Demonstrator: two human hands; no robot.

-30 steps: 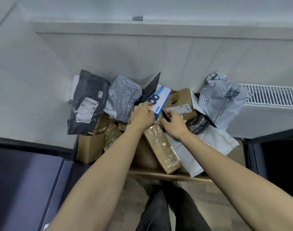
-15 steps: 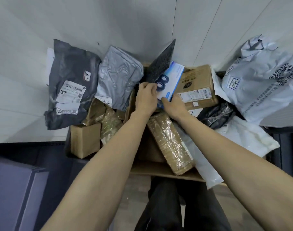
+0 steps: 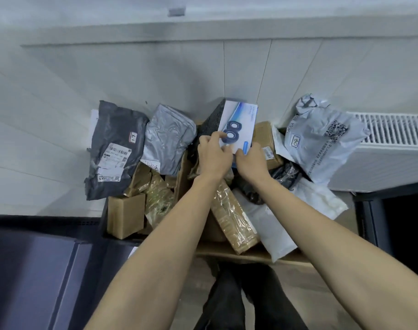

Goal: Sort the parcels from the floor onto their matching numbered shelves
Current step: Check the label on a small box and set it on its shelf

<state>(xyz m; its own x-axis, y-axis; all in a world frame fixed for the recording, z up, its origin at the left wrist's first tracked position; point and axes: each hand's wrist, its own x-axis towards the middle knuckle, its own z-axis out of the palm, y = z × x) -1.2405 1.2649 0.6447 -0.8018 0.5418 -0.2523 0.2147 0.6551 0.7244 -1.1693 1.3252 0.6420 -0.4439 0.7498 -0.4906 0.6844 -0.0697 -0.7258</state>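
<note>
Picking is underway: left hand [image 3: 212, 154] and right hand [image 3: 249, 160] each close a grip on the white-and-blue box [image 3: 239, 126], atop the floor pile against the wall. Next I'd expect a lift clear and a look for its shelf number, which I can't see.

A white radiator [image 3: 391, 144] stands at the right, against the pale wall [image 3: 155, 75]; a dark cabinet [image 3: 32, 277] is at the lower left.

Counted in the pile at frame centre: two grey mailer bags, dark [image 3: 115, 148] and silver [image 3: 168, 139], left of centre. One pale printed bag [image 3: 322, 141], right. One white mailer [image 3: 281, 225], lower right. One white-and-blue carton [image 3: 240, 122], centre top. Two plain brown boxes, lower left [image 3: 126, 215] and right of centre [image 3: 264, 136]. One film-wrapped brown parcel [image 3: 234, 220]. Two hands, left [image 3: 212, 158] and right [image 3: 250, 160].
</note>
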